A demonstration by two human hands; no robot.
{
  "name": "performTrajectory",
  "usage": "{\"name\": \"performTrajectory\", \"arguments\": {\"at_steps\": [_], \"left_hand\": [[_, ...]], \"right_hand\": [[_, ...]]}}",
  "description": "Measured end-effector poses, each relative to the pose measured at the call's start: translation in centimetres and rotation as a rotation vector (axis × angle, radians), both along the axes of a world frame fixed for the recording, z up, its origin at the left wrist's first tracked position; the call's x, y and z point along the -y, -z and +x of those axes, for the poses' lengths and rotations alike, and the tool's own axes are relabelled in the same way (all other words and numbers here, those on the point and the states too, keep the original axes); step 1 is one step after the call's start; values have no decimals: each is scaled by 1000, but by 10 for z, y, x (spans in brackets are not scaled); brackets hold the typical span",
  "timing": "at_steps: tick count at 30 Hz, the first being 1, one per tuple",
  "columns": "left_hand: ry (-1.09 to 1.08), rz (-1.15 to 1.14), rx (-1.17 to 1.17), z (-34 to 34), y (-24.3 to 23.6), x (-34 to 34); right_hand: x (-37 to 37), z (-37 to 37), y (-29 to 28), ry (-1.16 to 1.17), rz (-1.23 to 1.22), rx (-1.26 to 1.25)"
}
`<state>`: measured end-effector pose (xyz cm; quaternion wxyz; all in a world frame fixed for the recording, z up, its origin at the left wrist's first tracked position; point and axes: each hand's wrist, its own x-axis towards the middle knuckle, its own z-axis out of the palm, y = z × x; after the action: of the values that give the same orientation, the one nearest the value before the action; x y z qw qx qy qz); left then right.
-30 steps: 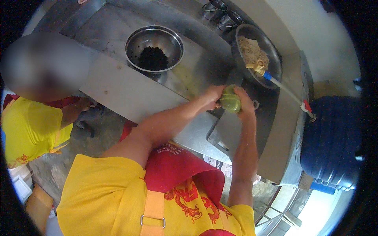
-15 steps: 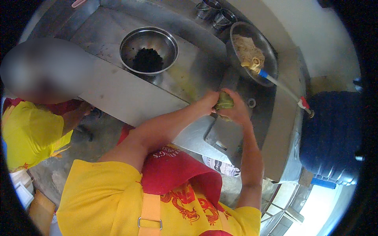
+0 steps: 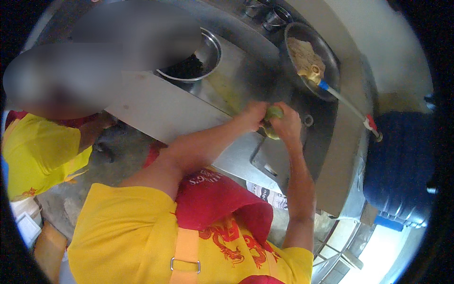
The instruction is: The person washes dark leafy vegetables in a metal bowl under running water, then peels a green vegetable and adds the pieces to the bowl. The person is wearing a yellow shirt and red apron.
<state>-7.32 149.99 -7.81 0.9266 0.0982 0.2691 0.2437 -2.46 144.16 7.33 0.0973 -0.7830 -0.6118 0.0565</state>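
My left hand (image 3: 255, 115) and my right hand (image 3: 287, 124) meet over the steel sink. Both are closed around a yellowish-green, soft-looking bundle (image 3: 274, 112), squeezed between them; a paler bit of it shows below the fingers. Its exact kind is hard to make out. A yellow-green wet streak (image 3: 226, 92) runs across the steel to the left of my hands. Farther left sits a steel bowl (image 3: 216, 53) holding black crumbly lumps (image 3: 190, 68), partly covered by a blurred patch.
At the far right, a steel basin (image 3: 331, 61) holds beige matter (image 3: 302, 52) below a brass tap (image 3: 312, 74) on a hose (image 3: 347, 104). Metal cups (image 3: 277, 19) stand behind. A blue ribbed tank (image 3: 397, 156) is at right. A co-worker in a yellow shirt (image 3: 45, 151) stands left.
The bundle shows less between my hands, which have closed tighter and turned on it. The view has shifted slightly, and a blurred patch now covers part of the bowl.
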Motion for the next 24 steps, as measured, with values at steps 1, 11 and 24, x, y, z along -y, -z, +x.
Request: {"name": "performTrajectory", "arguments": {"at_steps": [1, 11, 24], "left_hand": [[-4, -42, 11, -3, -5, 1], [-136, 324, 140, -8, -5, -16], [-243, 408, -428, -15, 33, -40]], "right_hand": [[-1, -2, -1, 0, -78, 27], [4, 23, -19, -100, 61, -776], [-14, -25, 28, -102, 164, -593]]}}
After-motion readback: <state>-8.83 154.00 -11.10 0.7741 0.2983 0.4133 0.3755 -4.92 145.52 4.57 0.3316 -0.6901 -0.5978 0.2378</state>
